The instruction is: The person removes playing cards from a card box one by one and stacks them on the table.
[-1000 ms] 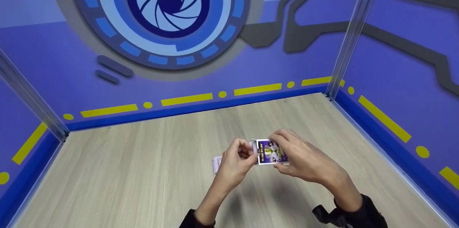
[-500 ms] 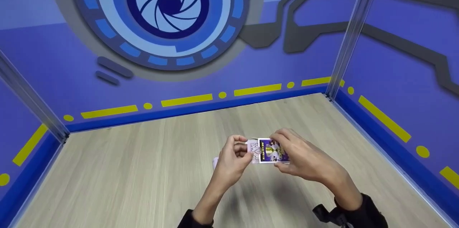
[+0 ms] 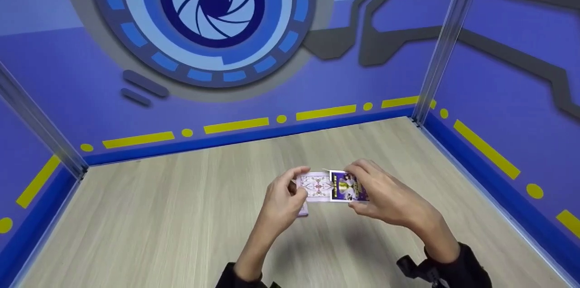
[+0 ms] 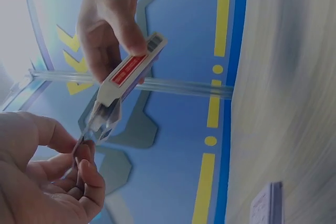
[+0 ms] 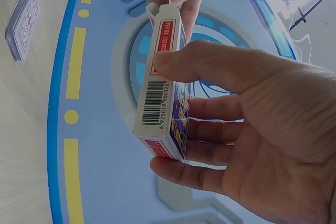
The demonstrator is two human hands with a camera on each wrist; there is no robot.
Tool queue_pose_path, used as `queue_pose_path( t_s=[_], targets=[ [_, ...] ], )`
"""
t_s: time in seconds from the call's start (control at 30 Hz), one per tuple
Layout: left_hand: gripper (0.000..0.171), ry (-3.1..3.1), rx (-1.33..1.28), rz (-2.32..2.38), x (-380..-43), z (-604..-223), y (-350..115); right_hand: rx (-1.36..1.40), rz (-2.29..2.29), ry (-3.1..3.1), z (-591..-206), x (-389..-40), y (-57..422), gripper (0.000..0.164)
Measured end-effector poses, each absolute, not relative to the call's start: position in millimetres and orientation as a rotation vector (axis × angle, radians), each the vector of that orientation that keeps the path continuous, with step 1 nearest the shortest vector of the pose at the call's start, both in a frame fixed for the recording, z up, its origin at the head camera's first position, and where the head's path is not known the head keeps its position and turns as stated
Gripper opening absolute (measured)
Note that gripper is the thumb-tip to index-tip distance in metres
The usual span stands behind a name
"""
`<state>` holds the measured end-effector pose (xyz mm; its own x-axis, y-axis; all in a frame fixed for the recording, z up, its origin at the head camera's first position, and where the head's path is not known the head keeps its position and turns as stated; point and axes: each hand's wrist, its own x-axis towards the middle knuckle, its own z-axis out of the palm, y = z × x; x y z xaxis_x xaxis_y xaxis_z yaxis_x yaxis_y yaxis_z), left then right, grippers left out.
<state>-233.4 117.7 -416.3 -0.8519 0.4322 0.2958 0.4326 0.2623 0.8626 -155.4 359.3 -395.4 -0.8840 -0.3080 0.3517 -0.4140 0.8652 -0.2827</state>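
My right hand (image 3: 392, 199) grips a purple and white playing-card box (image 3: 343, 186) held above the table. In the right wrist view its thumb presses the red label side, beside a barcode (image 5: 153, 103), with the fingers along the opposite side. From the box's left end sticks out a pale pink patterned playing card (image 3: 318, 186). Its outer end is pinched between the thumb and fingers of my left hand (image 3: 282, 199). The left wrist view shows it edge-on and thin at the box's mouth. Below lies a stack of similar cards (image 4: 266, 205) on the table, partly hidden in the head view.
The pale wood-grain table (image 3: 172, 215) is walled by blue panels (image 3: 253, 93) with yellow markings at the back and both sides. Metal posts (image 3: 442, 43) stand at the back corners. Black sleeves (image 3: 464, 267) cover both forearms near the wrists.
My left hand has moved left, drawing the playing card farther out of the box; more of its patterned back shows. My right hand holds the box almost in place, slightly higher in view.
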Motion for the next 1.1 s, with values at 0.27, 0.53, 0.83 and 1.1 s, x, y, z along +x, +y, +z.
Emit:
queue_pose_path(
  t_s=[0.27, 0.53, 0.83, 1.1],
  targets=[
    [0.058, -2.624, -1.091, -1.301, -234, -410, 102, 0.552, 0.517, -2.75, -396, -157, 357, 0.062],
    [0.07, -2.485, -1.202, -0.793, -231, -415, 103, 0.566, 0.505, -2.753, -396, -156, 354, 0.063],
    [0.067, -2.473, -1.229, -0.724, -230, -417, 107, 0.565, 0.495, -2.745, -395, -155, 356, 0.063],
    [0.063, -2.524, -1.189, -0.757, -230, -416, 106, 0.553, 0.489, -2.715, -395, -154, 361, 0.063]
  ],
)
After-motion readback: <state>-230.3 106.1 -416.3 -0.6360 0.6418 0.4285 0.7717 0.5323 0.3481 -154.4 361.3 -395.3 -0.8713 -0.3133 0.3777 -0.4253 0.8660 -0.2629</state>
